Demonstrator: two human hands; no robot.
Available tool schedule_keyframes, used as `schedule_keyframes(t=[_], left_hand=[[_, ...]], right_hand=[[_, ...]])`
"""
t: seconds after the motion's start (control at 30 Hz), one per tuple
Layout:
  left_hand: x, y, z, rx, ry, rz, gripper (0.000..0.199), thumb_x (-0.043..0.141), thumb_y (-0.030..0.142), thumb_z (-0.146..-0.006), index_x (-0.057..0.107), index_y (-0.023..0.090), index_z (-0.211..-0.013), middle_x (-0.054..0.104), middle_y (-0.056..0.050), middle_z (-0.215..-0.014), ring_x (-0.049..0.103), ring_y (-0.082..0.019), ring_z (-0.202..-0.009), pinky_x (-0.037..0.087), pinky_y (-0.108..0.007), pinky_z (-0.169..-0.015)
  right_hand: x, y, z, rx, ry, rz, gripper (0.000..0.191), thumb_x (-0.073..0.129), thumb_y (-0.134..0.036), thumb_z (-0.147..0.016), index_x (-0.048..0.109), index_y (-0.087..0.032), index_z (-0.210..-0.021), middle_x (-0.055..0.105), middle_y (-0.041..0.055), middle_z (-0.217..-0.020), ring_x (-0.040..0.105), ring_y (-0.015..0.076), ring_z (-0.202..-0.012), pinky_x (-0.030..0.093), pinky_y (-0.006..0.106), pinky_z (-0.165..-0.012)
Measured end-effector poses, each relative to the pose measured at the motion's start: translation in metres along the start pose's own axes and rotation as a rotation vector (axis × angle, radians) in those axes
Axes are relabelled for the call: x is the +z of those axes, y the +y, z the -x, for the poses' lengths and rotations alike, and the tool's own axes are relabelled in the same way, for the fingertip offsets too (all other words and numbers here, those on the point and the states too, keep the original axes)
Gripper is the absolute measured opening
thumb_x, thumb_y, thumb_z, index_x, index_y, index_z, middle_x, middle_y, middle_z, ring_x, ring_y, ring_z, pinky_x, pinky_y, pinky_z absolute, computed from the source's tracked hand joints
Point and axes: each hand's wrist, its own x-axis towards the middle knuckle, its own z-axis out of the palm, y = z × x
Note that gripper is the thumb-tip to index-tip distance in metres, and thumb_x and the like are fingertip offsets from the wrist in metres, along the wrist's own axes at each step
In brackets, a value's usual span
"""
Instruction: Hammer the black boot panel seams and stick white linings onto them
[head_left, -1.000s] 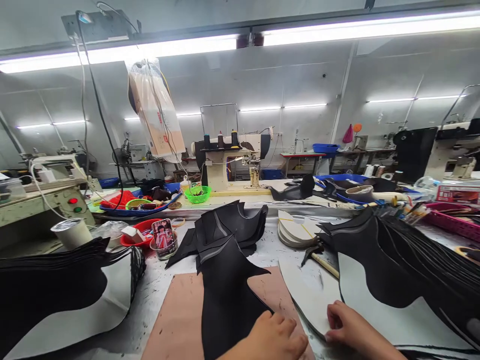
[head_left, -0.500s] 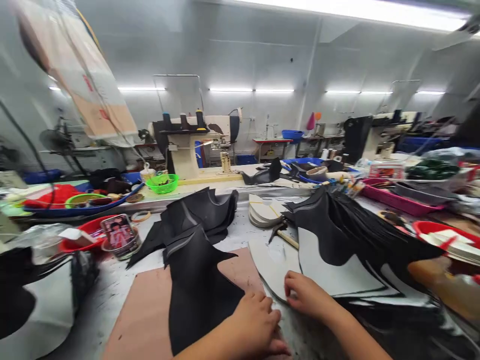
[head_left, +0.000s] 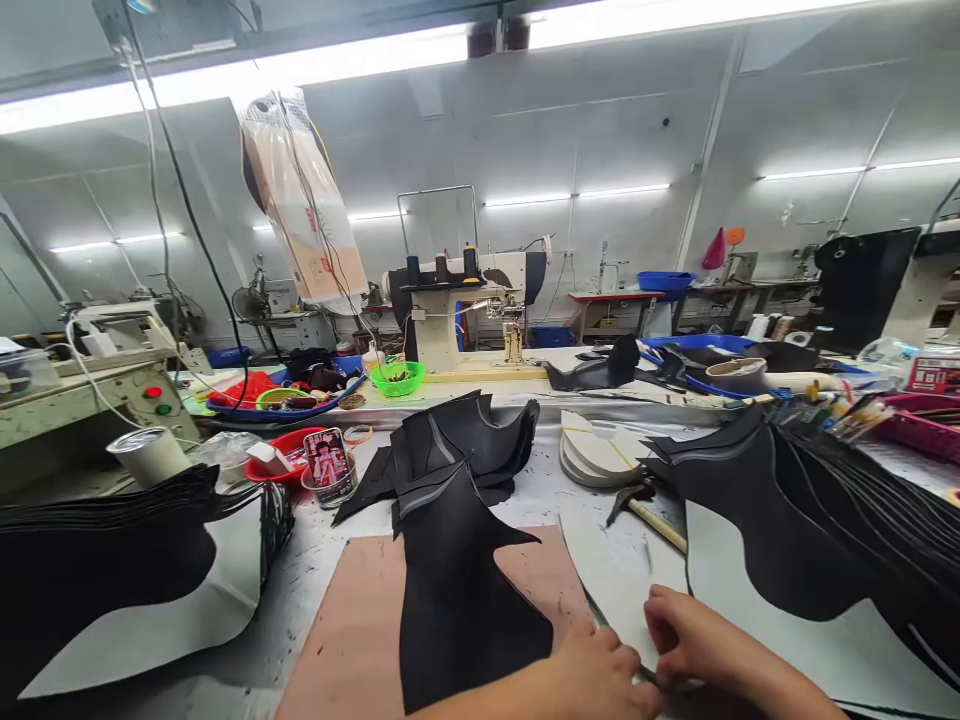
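Note:
Near the bottom centre, my left hand (head_left: 592, 675) lies over the right edge of a black leather piece (head_left: 457, 590) on a pink board (head_left: 341, 610). Its fingers are curled at the rim of a white curved sheet (head_left: 611, 570); what they grip is too small to name. My right hand (head_left: 694, 635), just to its right, is closed with thumb and fingers together at the same sheet's lower end. A hammer (head_left: 656, 522) rests beyond it, beside stacked white pieces (head_left: 596, 450). At the right stands a fanned stack of black pieces with white lining (head_left: 795, 530).
Another black stack (head_left: 135, 560) stands at the left. Behind it are a red basket (head_left: 281, 450), a cup with a picture card (head_left: 330, 480) and a green basket (head_left: 397, 378). A sewing machine (head_left: 442, 330) stands beyond the black pieces (head_left: 450, 440).
The view has swung left, so everything appears further right and the left stack shows more. Both hands remain close together at the white sheet, slightly lower in view.

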Motion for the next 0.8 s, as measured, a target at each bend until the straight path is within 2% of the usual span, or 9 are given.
schedule_keyframes(t=[0.17, 0.27, 0.33, 0.4, 0.47, 0.53, 0.6, 0.67, 0.8], left_hand=[[0.005, -0.001, -0.003, -0.023, -0.021, 0.001, 0.032, 0.051, 0.050, -0.084, 0.058, 0.020, -0.094, 0.063, -0.006, -0.090, 0.058, -0.022, -0.079, 0.036, -0.028, -0.057], [0.010, -0.001, -0.006, -0.053, 0.009, -0.023, 0.034, 0.052, 0.048, -0.084, 0.058, 0.016, -0.093, 0.063, -0.008, -0.088, 0.057, -0.022, -0.078, 0.036, -0.028, -0.056], [0.016, -0.001, -0.009, -0.076, 0.081, -0.045, 0.045, 0.050, 0.055, -0.083, 0.058, 0.013, -0.094, 0.062, -0.009, -0.086, 0.056, -0.022, -0.077, 0.035, -0.028, -0.056], [0.022, -0.003, -0.011, -0.082, 0.136, -0.057, 0.060, 0.045, 0.068, -0.078, 0.058, 0.011, -0.095, 0.062, -0.010, -0.085, 0.055, -0.022, -0.076, 0.035, -0.029, -0.056], [0.029, -0.005, -0.013, -0.085, 0.161, -0.065, 0.069, 0.042, 0.074, -0.075, 0.058, 0.011, -0.098, 0.062, -0.010, -0.086, 0.054, -0.022, -0.076, 0.035, -0.029, -0.057], [0.035, -0.008, -0.013, -0.093, 0.156, -0.062, 0.069, 0.043, 0.073, -0.075, 0.056, 0.011, -0.103, 0.063, -0.010, -0.091, 0.054, -0.023, -0.078, 0.036, -0.030, -0.059], [0.039, -0.010, -0.012, -0.102, 0.149, -0.046, 0.065, 0.046, 0.068, -0.078, 0.053, 0.011, -0.109, 0.063, -0.010, -0.099, 0.055, -0.023, -0.082, 0.037, -0.031, -0.062], [0.039, -0.012, -0.011, -0.109, 0.147, -0.043, 0.060, 0.048, 0.061, -0.080, 0.050, 0.011, -0.114, 0.061, -0.012, -0.111, 0.055, -0.025, -0.092, 0.038, -0.032, -0.067], [0.028, -0.014, -0.013, -0.118, 0.062, -0.051, 0.061, 0.047, 0.063, -0.080, 0.050, 0.013, -0.115, 0.047, -0.023, -0.129, 0.053, -0.030, -0.105, 0.038, -0.037, -0.076]], right_hand=[[0.002, -0.003, 0.006, -0.092, 0.034, 0.048, 0.014, 0.051, -0.003, -0.053, 0.049, -0.017, -0.055, 0.055, 0.0016, -0.075, 0.050, 0.0140, -0.064, 0.034, 0.022, -0.056], [0.010, -0.002, 0.006, -0.141, 0.144, 0.141, 0.014, 0.047, -0.005, -0.060, 0.049, -0.019, -0.057, 0.058, 0.0036, -0.075, 0.053, 0.0165, -0.065, 0.035, 0.024, -0.058], [0.014, 0.002, 0.001, -0.094, 0.238, 0.145, 0.013, 0.044, -0.009, -0.067, 0.048, -0.021, -0.063, 0.059, 0.0033, -0.069, 0.055, 0.0184, -0.065, 0.036, 0.026, -0.058], [0.018, 0.010, -0.005, -0.017, 0.330, 0.085, 0.012, 0.038, -0.017, -0.076, 0.047, -0.022, -0.072, 0.060, 0.0033, -0.066, 0.057, 0.0202, -0.063, 0.037, 0.028, -0.059], [0.022, 0.019, -0.009, -0.001, 0.391, -0.040, 0.015, 0.033, -0.026, -0.081, 0.048, -0.023, -0.080, 0.062, 0.0048, -0.071, 0.060, 0.0218, -0.066, 0.040, 0.030, -0.062], [0.025, 0.028, -0.010, -0.063, 0.396, -0.203, 0.018, 0.037, -0.035, -0.078, 0.050, -0.023, -0.083, 0.064, 0.0055, -0.077, 0.061, 0.0225, -0.072, 0.044, 0.030, -0.067], [0.028, 0.035, -0.008, -0.154, 0.347, -0.334, 0.021, 0.044, -0.041, -0.073, 0.053, -0.023, -0.077, 0.064, 0.0048, -0.078, 0.060, 0.0221, -0.075, 0.045, 0.028, -0.069], [0.029, 0.038, -0.006, -0.172, 0.338, -0.401, 0.027, 0.044, -0.048, -0.072, 0.053, -0.023, -0.068, 0.064, 0.0035, -0.074, 0.059, 0.0217, -0.072, 0.046, 0.027, -0.066], [0.021, 0.027, -0.002, 0.010, 0.526, -0.437, 0.041, 0.034, -0.060, -0.075, 0.052, -0.024, -0.068, 0.061, 0.0013, -0.064, 0.058, 0.0217, -0.065, 0.045, 0.028, -0.060]])
